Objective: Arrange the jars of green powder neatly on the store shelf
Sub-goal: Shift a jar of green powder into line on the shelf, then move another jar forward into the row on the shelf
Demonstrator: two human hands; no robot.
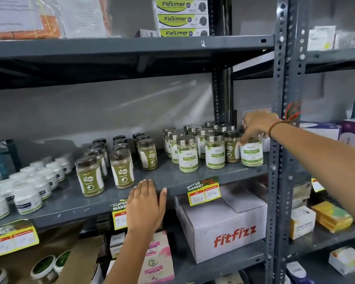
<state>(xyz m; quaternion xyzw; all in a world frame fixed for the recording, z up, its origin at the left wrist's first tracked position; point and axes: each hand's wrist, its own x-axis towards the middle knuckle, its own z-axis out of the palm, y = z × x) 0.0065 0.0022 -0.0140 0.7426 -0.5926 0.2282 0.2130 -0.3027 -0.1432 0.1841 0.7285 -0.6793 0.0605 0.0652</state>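
Observation:
Several silver-lidded jars of green powder (188,153) stand in rows at the right of the grey middle shelf (168,179). My right hand (256,126) reaches past the upright post and grips the lid of the rightmost front jar (252,152), which stands on the shelf. Several dark-lidded jars of green powder (122,171) stand in rows left of centre. My left hand (146,203) lies flat and open against the shelf's front edge, holding nothing.
White tubs (27,198) fill the shelf's left end. Yellow price tags (204,194) hang on the front edge. A Fitfizz carton (230,232) sits on the shelf below. Fleximer boxes (180,17) are stacked above. A perforated grey post (279,140) separates a neighbouring rack of boxes.

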